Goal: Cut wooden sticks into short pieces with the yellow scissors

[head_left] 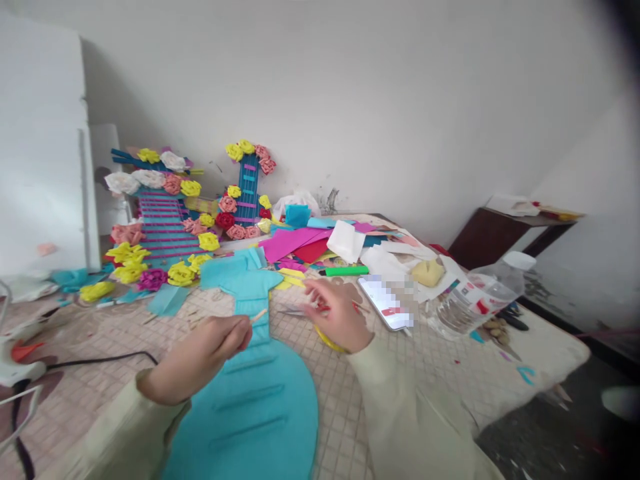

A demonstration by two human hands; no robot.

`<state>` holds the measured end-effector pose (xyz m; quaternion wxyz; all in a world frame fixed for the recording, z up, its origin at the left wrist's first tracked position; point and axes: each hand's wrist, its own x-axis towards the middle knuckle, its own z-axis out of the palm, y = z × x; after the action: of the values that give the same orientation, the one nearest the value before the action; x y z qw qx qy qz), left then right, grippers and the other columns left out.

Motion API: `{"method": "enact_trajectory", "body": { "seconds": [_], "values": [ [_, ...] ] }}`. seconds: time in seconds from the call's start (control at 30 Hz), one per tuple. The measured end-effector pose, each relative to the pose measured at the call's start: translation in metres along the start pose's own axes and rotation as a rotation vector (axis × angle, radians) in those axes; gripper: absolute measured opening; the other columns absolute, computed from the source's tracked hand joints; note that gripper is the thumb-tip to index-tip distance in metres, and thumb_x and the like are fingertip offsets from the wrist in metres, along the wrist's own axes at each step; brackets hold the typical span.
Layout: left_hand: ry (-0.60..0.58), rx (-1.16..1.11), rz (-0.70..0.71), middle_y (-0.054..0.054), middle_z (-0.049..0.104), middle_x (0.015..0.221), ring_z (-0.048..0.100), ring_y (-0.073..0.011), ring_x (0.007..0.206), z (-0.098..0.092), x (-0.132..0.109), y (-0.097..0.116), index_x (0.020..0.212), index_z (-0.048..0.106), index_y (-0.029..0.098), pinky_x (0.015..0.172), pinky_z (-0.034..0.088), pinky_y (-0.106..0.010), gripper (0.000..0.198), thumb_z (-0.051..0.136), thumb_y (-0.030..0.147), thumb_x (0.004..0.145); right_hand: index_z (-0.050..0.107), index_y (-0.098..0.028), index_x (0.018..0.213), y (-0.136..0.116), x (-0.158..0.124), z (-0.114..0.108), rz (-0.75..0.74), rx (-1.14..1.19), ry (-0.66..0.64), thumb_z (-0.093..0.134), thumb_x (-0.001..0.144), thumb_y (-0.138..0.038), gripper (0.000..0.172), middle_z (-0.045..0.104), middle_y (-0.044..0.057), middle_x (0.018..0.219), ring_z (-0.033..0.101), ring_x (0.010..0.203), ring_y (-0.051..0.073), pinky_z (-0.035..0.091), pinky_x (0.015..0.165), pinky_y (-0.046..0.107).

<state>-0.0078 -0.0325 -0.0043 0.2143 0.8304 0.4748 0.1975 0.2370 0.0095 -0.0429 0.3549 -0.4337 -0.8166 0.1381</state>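
My left hand point(210, 350) is closed, pinching a short thin wooden stick point(259, 316) whose pale end sticks out past the thumb. Below it lies a light-blue guitar-like cutout point(295, 393) with a round body, a narrow neck and raised bars across it. To the right of the neck, my right hand point(340, 315) curls over a pair of scissors point(293, 311). Their blades point left and a bit of red handle shows by the fingers, though the hand hides most of the grip. Beside its wrist a yellow ring point(327, 340) is partly visible.
Paper-flowered blue models point(163, 223) stand against the wall. Coloured paper sheets point(295, 243), a green marker point(347, 271), a phone point(385, 303) and a tilted plastic bottle point(475, 297) lie to the right. A glue gun point(20, 353) with a black cord is at left.
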Motion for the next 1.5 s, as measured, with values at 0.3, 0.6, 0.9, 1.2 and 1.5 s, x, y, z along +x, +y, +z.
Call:
{"method": "enact_trajectory", "body": {
  "seconds": [0.3, 0.6, 0.9, 1.2, 1.5],
  "values": [
    [-0.105, -0.043, 0.024, 0.001, 0.058, 0.068, 0.056, -0.0138, 0.064, 0.04, -0.007, -0.012, 0.075, 0.052, 0.021, 0.062, 0.045, -0.026, 0.043, 0.019, 0.039, 0.096, 0.065, -0.017, 0.089, -0.024, -0.013, 0.049, -0.374, -0.084, -0.161, 0.047, 0.096, -0.026, 0.021, 0.069, 0.007, 0.085, 0.065, 0.082, 0.02, 0.052, 0.076, 0.032],
    [0.031, 0.594, 0.143, -0.006, 0.062, 0.076, 0.061, -0.0222, 0.072, 0.052, -0.014, -0.02, 0.082, 0.057, 0.018, 0.065, 0.048, -0.035, 0.036, 0.023, 0.017, 0.096, 0.061, -0.017, 0.086, -0.027, -0.013, 0.057, -0.319, -0.186, -0.184, 0.045, 0.097, -0.028, 0.022, 0.067, 0.006, 0.083, 0.063, 0.08, 0.018, 0.048, 0.07, 0.029],
    [0.011, 0.727, 0.122, -0.006, 0.062, 0.085, 0.059, -0.0246, 0.079, 0.055, -0.015, -0.021, 0.091, 0.056, 0.017, 0.066, 0.046, -0.036, 0.025, 0.036, 0.002, 0.086, 0.056, -0.016, 0.079, -0.031, -0.01, 0.066, -0.329, -0.303, -0.214, 0.046, 0.097, -0.026, 0.023, 0.063, 0.005, 0.075, 0.06, 0.072, 0.018, 0.042, 0.062, 0.028],
    [0.045, 0.777, 0.12, -0.005, 0.06, 0.075, 0.058, -0.0245, 0.075, 0.062, -0.011, -0.034, 0.078, 0.053, 0.018, 0.064, 0.04, -0.035, 0.022, 0.038, 0.006, 0.09, 0.058, -0.015, 0.082, -0.033, -0.009, 0.069, -0.313, -0.345, -0.26, 0.049, 0.094, -0.014, 0.015, 0.064, 0.005, 0.08, 0.06, 0.076, 0.017, 0.044, 0.066, 0.027],
    [0.135, 0.726, 0.156, -0.003, 0.059, 0.07, 0.057, -0.0226, 0.074, 0.062, -0.012, -0.045, 0.081, 0.054, 0.019, 0.067, 0.038, -0.034, 0.02, 0.041, 0.006, 0.088, 0.061, -0.015, 0.077, -0.036, -0.005, 0.07, -0.297, -0.423, -0.247, 0.052, 0.091, -0.018, 0.016, 0.066, 0.006, 0.076, 0.061, 0.075, 0.018, 0.041, 0.064, 0.028]
  ]
}}
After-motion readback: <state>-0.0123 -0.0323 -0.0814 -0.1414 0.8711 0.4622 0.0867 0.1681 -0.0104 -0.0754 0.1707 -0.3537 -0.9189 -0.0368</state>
